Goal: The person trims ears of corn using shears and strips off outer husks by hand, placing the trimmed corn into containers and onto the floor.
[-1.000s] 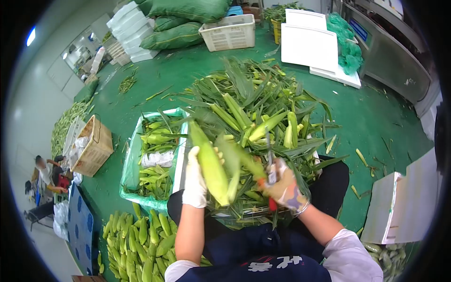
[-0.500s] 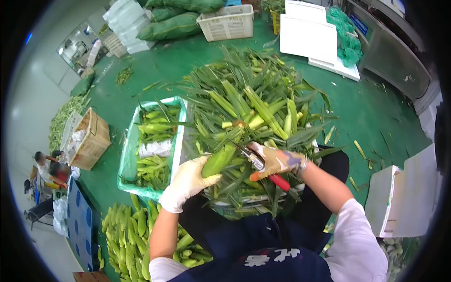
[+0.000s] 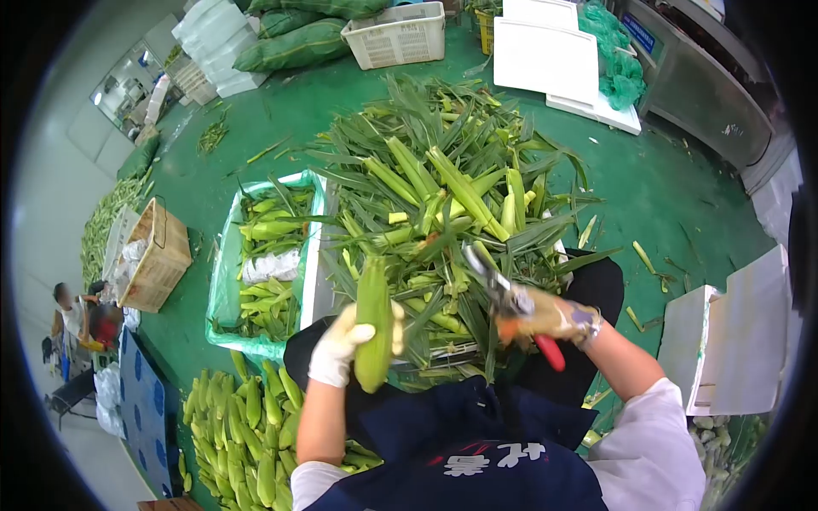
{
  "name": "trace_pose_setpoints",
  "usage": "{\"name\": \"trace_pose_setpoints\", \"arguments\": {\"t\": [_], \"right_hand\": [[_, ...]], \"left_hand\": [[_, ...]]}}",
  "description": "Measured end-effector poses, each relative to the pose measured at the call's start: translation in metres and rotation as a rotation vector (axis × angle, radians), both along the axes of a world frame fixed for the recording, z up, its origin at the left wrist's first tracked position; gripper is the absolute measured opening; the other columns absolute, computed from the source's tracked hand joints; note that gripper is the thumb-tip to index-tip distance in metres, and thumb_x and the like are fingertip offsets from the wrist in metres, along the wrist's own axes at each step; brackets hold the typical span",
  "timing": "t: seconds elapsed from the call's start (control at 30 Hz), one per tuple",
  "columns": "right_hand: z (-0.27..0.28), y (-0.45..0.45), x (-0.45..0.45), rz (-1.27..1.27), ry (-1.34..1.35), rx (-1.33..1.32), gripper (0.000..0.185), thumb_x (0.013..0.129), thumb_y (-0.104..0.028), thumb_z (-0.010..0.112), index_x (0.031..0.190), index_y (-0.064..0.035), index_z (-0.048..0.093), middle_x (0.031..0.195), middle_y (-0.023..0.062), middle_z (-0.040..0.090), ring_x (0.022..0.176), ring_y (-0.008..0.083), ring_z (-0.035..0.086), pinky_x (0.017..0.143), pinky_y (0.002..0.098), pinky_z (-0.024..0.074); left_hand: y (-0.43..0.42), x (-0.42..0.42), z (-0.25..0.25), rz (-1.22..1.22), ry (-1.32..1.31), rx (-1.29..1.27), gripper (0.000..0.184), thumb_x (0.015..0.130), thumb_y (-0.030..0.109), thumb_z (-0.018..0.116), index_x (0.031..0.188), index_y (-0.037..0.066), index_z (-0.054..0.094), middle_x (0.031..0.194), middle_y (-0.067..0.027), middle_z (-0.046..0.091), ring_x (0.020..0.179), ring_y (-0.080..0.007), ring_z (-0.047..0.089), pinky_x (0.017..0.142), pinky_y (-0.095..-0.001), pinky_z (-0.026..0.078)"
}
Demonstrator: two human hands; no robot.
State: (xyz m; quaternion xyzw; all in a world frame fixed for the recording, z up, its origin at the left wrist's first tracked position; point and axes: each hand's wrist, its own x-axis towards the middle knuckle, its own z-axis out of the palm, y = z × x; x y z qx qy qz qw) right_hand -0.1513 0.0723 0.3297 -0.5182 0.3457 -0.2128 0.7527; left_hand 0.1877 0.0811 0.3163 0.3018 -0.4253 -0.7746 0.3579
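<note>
My left hand, in a white glove, grips an ear of corn in its green husk, held upright in front of my lap. In my right hand, gloved with a stained pattern and blurred by motion, is a pair of pruning shears with a red handle. The blades point up and left, apart from the corn. Beyond both hands spreads a large heap of corn husks and leaves. More ears of corn are piled on the floor at my left.
A foam box lined with green plastic stands left of the heap, with corn inside. Farther left are a beige crate, a blue panel and a person. White foam boxes stand at right; a white crate is behind.
My left hand has turned the corn upright and drawn it toward my body. My right hand has moved right with the shears, away from the corn. The whole view has shifted slightly.
</note>
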Motion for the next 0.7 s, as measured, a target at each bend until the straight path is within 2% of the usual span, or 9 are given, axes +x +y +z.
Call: {"name": "trace_pose_setpoints", "arguments": {"t": [0.1,0.23,0.3,0.33,0.4,0.57,0.6,0.67,0.7], "right_hand": [[-0.016,0.03,0.02,0.389,-0.133,-0.272,0.036,0.082,-0.019,0.074,0.101,-0.0066,0.046,0.081,-0.0017,0.045,0.074,0.0095,0.045,0.066,0.0254,0.0412],[-0.023,0.055,0.053,0.29,-0.156,-0.229,0.033,0.082,-0.019,0.075,0.09,-0.006,0.047,0.084,-0.0007,0.041,0.075,0.0119,0.041,0.067,0.0276,0.0386],[-0.02,0.056,0.062,0.17,-0.16,-0.112,0.034,0.08,-0.016,0.075,0.099,-0.0051,0.049,0.083,0.0018,0.05,0.07,0.0107,0.049,0.062,0.025,0.0426],[-0.016,0.052,0.062,0.189,-0.101,-0.04,0.039,0.078,-0.014,0.075,0.107,-0.0047,0.049,0.085,0.0041,0.053,0.069,0.0111,0.053,0.059,0.0237,0.044],[-0.011,0.062,0.068,-0.206,-0.336,0.355,0.03,0.08,-0.011,0.072,0.102,-0.001,0.054,0.076,0.0063,0.06,0.059,0.016,0.061,0.056,0.0293,0.0515],[-0.037,0.037,0.051,-0.447,-0.219,0.329,0.035,0.08,-0.009,0.069,0.109,-0.0029,0.05,0.078,0.0097,0.06,0.064,0.0238,0.063,0.057,0.0375,0.0546],[-0.042,0.036,0.05,-0.455,-0.196,0.313,0.035,0.08,-0.009,0.069,0.109,-0.0036,0.049,0.079,0.011,0.06,0.065,0.0258,0.064,0.058,0.0398,0.0557],[-0.079,0.039,0.043,-0.438,-0.099,0.211,0.037,0.081,-0.014,0.069,0.11,-0.0045,0.049,0.079,0.0132,0.061,0.068,0.0291,0.065,0.063,0.0438,0.0576],[-0.077,0.037,0.046,-0.328,-0.082,0.135,0.045,0.08,-0.02,0.07,0.116,-0.0054,0.047,0.083,0.0151,0.062,0.076,0.0312,0.066,0.068,0.0479,0.0576]], "left_hand": [[0.019,-0.024,-0.022,-0.024,0.374,0.093,0.069,0.069,0.054,0.075,0.102,-0.004,0.055,0.078,-0.0145,0.06,0.066,-0.0255,0.062,0.059,-0.0347,0.052],[0.049,-0.044,-0.036,-0.114,0.485,0.195,0.072,0.068,0.059,0.073,0.099,-0.004,0.055,0.08,-0.0148,0.059,0.064,-0.0254,0.061,0.054,-0.0324,0.051],[0.063,-0.044,-0.036,-0.11,0.444,0.211,0.073,0.07,0.061,0.071,0.099,-0.004,0.056,0.083,-0.0146,0.06,0.065,-0.0256,0.062,0.056,-0.0322,0.052],[0.075,-0.041,-0.032,0.003,0.355,0.212,0.073,0.07,0.061,0.07,0.099,-0.004,0.055,0.083,-0.0142,0.059,0.064,-0.0255,0.061,0.056,-0.0324,0.051],[0.096,-0.036,-0.004,0.25,0.177,0.197,0.073,0.071,0.061,0.069,0.1,-0.004,0.053,0.082,-0.0133,0.057,0.061,-0.0252,0.058,0.055,-0.033,0.05],[0.212,0.112,-0.016,0.853,-0.396,0.199,0.056,0.08,0.034,0.071,0.117,-0.004,0.053,0.097,-0.0127,0.062,0.077,-0.0263,0.067,0.069,-0.0376,0.056],[0.247,0.142,-0.022,1.078,-0.607,0.409,0.049,0.082,0.026,0.07,0.117,-0.004,0.053,0.101,-0.0116,0.063,0.08,-0.025,0.066,0.068,-0.0375,0.056],[0.356,0.223,-0.065,1.166,-1.086,0.569,0.065,0.081,0.026,0.074,0.136,0.006,0.048,0.119,-0.011,0.063,0.109,-0.0261,0.06,0.097,-0.0429,0.047],[0.389,0.237,-0.054,1.054,-1.206,0.545,0.073,0.08,0.032,0.074,0.141,0.008,0.043,0.128,-0.0117,0.059,0.123,-0.0247,0.05,0.111,-0.048,0.031]]}}
